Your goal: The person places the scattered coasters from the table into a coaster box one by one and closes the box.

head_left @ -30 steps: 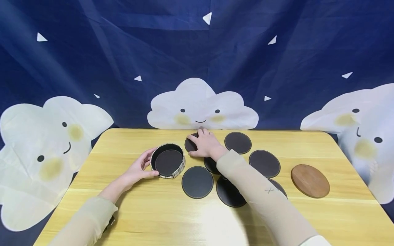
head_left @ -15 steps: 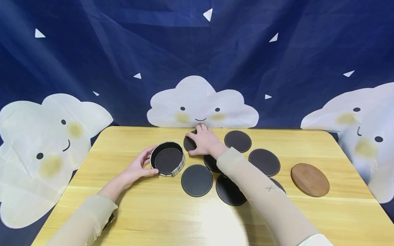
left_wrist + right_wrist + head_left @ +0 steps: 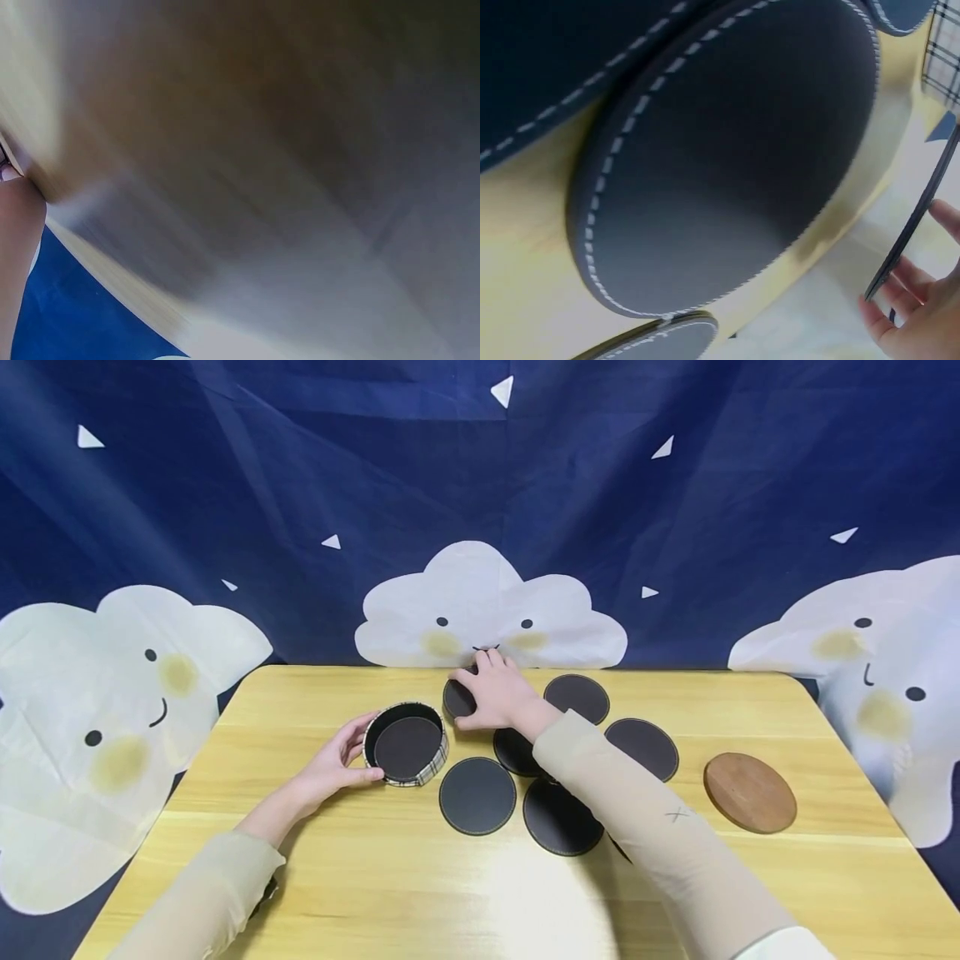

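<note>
In the head view my left hand (image 3: pixel 336 767) grips a round holder with a plaid wall (image 3: pixel 435 765) and a dark interior. A dark brown coaster (image 3: pixel 406 749) lies flat inside it. Right of the holder, my right hand (image 3: pixel 498 695) holds another dark round coaster (image 3: pixel 457 700) near the table's back edge. The right wrist view shows this coaster (image 3: pixel 911 225) edge-on, raised off the table, with the thumb and fingers (image 3: pixel 902 296) on its edge. Only part of the arm (image 3: pixel 19 232) shows in the left wrist view, beside a blurred surface.
Several dark stitched coasters lie about the right arm, among them a front one (image 3: pixel 477 796), a glossy one (image 3: pixel 561 818), a back one (image 3: pixel 576 697) and a right one (image 3: pixel 642 749). A brown wooden disc (image 3: pixel 750 793) lies farther right. A blue curtain (image 3: pixel 480 468) hangs behind the table.
The right hand has risen slightly toward the back with the coaster, which is lifted and tilted. The left hand stays on the holder. The head view has shifted a little.
</note>
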